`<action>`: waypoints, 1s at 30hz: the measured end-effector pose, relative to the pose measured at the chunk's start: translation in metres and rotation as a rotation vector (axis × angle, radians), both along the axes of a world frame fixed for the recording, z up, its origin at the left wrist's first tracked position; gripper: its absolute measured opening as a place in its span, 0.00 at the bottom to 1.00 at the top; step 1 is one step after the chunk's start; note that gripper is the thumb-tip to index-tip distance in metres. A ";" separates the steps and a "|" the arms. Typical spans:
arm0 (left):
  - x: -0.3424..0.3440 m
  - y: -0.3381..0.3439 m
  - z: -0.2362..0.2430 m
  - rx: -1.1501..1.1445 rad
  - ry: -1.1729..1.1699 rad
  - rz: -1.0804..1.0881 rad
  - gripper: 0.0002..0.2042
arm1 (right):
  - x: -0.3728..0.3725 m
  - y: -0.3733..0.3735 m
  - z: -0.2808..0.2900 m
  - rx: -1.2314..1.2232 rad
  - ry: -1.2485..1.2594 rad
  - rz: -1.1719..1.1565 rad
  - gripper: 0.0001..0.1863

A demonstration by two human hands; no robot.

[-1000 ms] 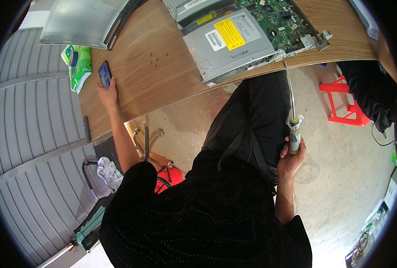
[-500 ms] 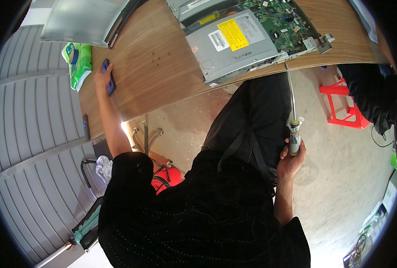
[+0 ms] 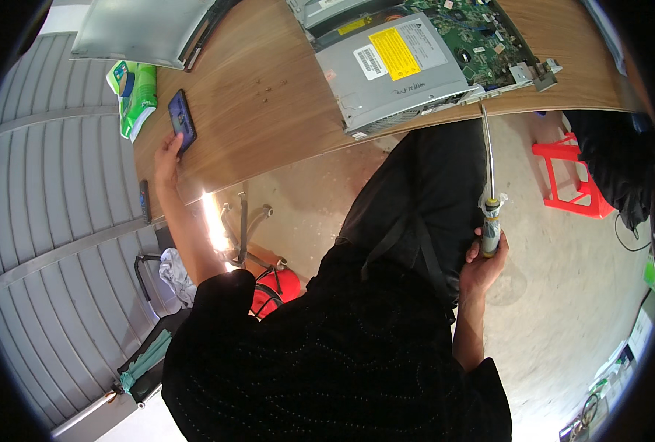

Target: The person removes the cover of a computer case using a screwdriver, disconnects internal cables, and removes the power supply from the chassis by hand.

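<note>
My right hand (image 3: 484,269) is wrapped round the pale, tape-covered handle of a screwdriver (image 3: 491,214). Its long metal shaft points away from me, and the tip reaches the near edge of an opened computer case (image 3: 407,110). Inside that case lie a silver drive (image 3: 438,70) with a yellow label and a green circuit board (image 3: 466,31). Over on the left, my left hand (image 3: 167,158) has its fingers partly stretched out, the tips touching the near end of a dark smartphone (image 3: 181,118) lying flat on the wooden table (image 3: 268,132).
Several small screws (image 3: 265,90) lie on the table. A green packet (image 3: 137,99) and a metal cover panel (image 3: 139,33) are at the far left, with a dark remote-like object (image 3: 145,201) nearer. On the floor stand a red stool (image 3: 563,177) and a red object (image 3: 276,286).
My left hand has slid back from the phone's side to its near end, and the phone now shows more of its face. The right hand keeps its grip on the screwdriver. The view has shifted slightly.
</note>
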State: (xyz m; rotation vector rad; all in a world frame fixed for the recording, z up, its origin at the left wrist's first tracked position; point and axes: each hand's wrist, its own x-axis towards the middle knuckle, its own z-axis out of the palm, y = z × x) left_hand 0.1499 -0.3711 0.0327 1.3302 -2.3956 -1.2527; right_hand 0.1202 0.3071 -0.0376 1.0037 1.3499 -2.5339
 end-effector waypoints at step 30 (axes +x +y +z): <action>0.009 -0.031 -0.002 0.089 0.013 -0.101 0.27 | -0.002 -0.001 -0.002 -0.003 -0.006 0.005 0.19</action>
